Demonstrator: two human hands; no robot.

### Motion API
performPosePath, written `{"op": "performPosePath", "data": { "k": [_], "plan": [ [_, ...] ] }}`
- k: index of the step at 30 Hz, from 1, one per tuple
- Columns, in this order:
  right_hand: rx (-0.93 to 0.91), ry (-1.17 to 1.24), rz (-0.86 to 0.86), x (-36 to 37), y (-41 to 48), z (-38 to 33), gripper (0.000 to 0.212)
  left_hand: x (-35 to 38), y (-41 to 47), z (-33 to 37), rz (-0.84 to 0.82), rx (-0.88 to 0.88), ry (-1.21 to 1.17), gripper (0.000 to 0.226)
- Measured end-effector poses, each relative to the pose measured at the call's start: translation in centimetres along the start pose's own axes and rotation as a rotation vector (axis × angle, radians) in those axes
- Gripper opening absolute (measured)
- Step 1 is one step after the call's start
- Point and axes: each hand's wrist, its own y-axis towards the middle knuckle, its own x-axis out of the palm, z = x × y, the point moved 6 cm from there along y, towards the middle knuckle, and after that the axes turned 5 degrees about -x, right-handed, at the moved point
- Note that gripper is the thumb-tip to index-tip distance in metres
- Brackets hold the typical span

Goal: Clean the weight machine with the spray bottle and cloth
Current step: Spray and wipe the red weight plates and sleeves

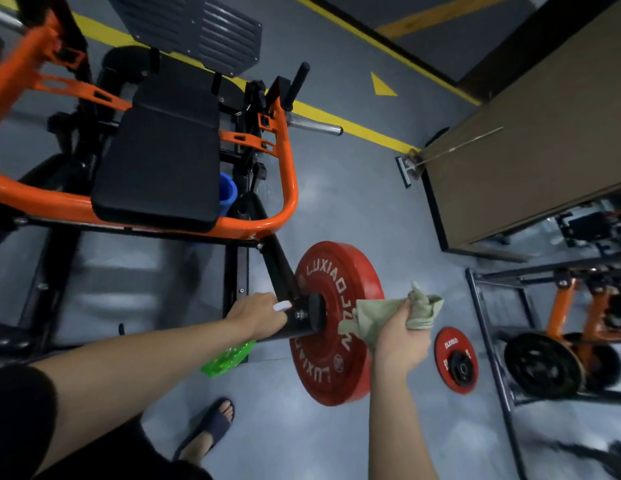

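Two hands work the weight machine (156,161), seen from the head camera. The left grip (259,315) is curled round the green spray bottle (227,358), its white nozzle beside the black loading sleeve (307,323). The right grip (399,341) is closed on the bunched cloth (375,317), held at the outer face of the red plate (331,368) near its hub. A light mist, then flat-folded strokes from hub to rim, looks the surest way.
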Motion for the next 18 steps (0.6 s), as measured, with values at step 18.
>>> {"op": "performPosePath", "data": {
  "k": [18],
  "plan": [
    [-0.162,-0.076,-0.311,6.0,-4.6,-2.0,0.040,-8.7,2.2,-4.2,0.090,0.028,-0.395,0.011]
  ]
}}
